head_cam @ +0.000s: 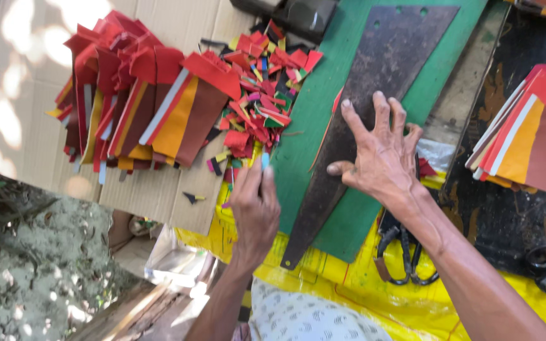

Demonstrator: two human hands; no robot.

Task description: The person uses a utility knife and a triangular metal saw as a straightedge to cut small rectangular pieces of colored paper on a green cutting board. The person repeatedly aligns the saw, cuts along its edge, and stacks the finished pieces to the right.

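Two bare hands work over a green cutting board (323, 101). On that board lies a dark triangular metal plate (374, 76), and the right hand (380, 158) presses flat on it, fingers spread, clasping nothing. Just left of the board, the left hand (255, 205) pinches a small light-blue tool (265, 160). Beyond the board's left edge sit coloured scraps (260, 101) and a stack of red-and-orange strips (134, 101). Scissors (402, 252) lie below the board.
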